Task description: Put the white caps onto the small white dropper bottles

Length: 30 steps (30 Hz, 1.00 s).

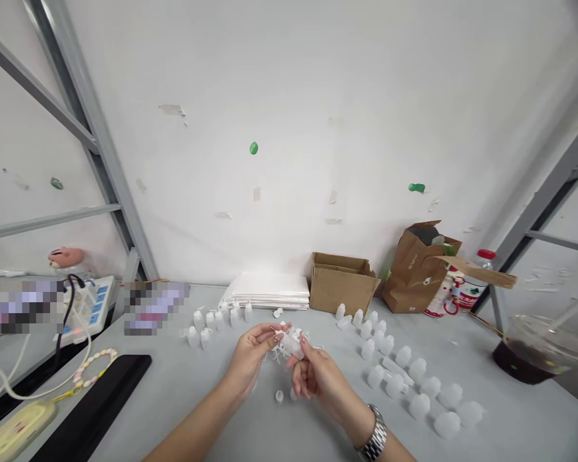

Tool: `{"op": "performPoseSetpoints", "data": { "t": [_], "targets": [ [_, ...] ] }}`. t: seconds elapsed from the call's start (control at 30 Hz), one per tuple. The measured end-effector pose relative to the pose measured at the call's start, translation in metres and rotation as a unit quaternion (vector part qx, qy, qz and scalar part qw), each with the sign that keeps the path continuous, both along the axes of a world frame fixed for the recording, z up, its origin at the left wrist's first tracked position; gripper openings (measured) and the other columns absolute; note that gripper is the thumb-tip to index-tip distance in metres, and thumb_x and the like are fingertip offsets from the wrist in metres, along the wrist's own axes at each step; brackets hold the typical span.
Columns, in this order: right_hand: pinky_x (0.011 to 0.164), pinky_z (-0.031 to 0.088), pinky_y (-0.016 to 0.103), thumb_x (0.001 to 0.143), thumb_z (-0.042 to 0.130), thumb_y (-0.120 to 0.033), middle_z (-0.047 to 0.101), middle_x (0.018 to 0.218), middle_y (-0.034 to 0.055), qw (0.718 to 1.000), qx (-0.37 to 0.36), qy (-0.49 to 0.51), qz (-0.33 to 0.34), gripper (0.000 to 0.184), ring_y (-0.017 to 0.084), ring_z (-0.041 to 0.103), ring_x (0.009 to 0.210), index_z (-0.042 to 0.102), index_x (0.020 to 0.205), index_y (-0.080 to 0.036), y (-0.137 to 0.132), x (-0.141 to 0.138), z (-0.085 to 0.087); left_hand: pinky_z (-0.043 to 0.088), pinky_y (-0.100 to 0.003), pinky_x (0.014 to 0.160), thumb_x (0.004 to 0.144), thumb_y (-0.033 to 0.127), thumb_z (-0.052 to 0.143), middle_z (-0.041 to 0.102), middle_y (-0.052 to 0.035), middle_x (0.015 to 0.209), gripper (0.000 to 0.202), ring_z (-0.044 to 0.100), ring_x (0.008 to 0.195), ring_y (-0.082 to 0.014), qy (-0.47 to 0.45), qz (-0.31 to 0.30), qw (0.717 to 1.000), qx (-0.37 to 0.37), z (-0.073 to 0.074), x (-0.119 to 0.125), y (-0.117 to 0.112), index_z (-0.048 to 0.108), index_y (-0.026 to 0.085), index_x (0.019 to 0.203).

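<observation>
Apparently the left hand [248,354], fingers pinched together, grips one end of a small plastic bottle [293,345], that end too blurred to make out; frosted and translucent, the bottle slants above the tabletop [270,437], partly hidden by the pinching fingers of the right hand [316,371].
</observation>
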State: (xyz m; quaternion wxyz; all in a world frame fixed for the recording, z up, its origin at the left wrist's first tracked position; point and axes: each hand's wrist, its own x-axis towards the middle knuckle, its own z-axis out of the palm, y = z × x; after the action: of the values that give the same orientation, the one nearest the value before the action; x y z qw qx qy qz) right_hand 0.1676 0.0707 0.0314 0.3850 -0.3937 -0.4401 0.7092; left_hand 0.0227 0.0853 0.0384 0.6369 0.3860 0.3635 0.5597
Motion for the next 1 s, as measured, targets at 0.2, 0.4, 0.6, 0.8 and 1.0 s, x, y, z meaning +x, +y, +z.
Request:
{"op": "performPoseSetpoints", "data": {
  "t": [0.2, 0.4, 0.6, 0.8, 1.0],
  "targets": [
    [0.042, 0.033, 0.019, 0.056, 0.066, -0.059, 0.059, 0.054, -0.0035, 0.990, 0.104, -0.027, -0.088, 0.049, 0.008, 0.051, 0.038, 0.051, 0.076, -0.016, 0.005, -0.001, -0.005, 0.040, -0.034, 0.087, 0.056, 0.027, 0.074, 0.071, -0.0097, 0.090, 0.025, 0.061, 0.091, -0.0226, 0.009, 0.049, 0.999, -0.009, -0.001, 0.001, 0.002, 0.066, 0.014, 0.075],
    [0.034, 0.026, 0.019, 0.067, 0.045, -0.069, 0.054, 0.043, -0.0031, 0.993, 0.093, -0.061, -0.031, 0.052, 0.009, 0.048, 0.031, 0.047, 0.066, -0.017, 0.005, -0.001, -0.011, 0.040, -0.032, 0.086, 0.055, 0.027, 0.075, 0.071, -0.0095, 0.089, 0.023, 0.060, 0.093, -0.0229, 0.026, 0.023, 0.999, -0.008, 0.003, -0.003, 0.001, 0.065, 0.015, 0.071],
    [0.040, 0.037, 0.021, 0.069, 0.052, -0.061, 0.056, 0.056, -0.0028, 0.982, 0.144, -0.098, -0.076, 0.047, 0.009, 0.052, 0.038, 0.052, 0.080, -0.016, 0.001, -0.004, -0.013, 0.041, -0.031, 0.081, 0.057, 0.027, 0.073, 0.071, -0.0086, 0.088, 0.022, 0.061, 0.089, -0.0213, 0.038, 0.035, 0.999, -0.008, 0.004, -0.004, 0.002, 0.065, 0.015, 0.074],
    [0.044, 0.041, 0.022, 0.067, 0.060, -0.054, 0.054, 0.055, -0.0033, 0.971, 0.178, -0.108, -0.115, 0.038, 0.009, 0.051, 0.043, 0.049, 0.069, -0.017, -0.002, -0.005, -0.013, 0.042, -0.028, 0.074, 0.054, 0.026, 0.075, 0.071, -0.0069, 0.082, 0.023, 0.062, 0.078, -0.0177, 0.015, 0.027, 0.999, -0.014, 0.001, -0.002, 0.002, 0.064, 0.015, 0.071],
    [0.033, 0.028, 0.019, 0.066, 0.053, -0.064, 0.051, 0.041, -0.0026, 0.997, 0.044, 0.056, -0.012, 0.050, 0.007, 0.044, 0.030, 0.050, 0.061, -0.015, -0.001, -0.005, -0.010, 0.041, -0.029, 0.079, 0.054, 0.025, 0.075, 0.071, -0.0056, 0.078, 0.020, 0.061, 0.083, -0.0188, 0.004, 0.016, 1.000, 0.010, 0.002, -0.003, 0.001, 0.064, 0.016, 0.068]
  ]
}}
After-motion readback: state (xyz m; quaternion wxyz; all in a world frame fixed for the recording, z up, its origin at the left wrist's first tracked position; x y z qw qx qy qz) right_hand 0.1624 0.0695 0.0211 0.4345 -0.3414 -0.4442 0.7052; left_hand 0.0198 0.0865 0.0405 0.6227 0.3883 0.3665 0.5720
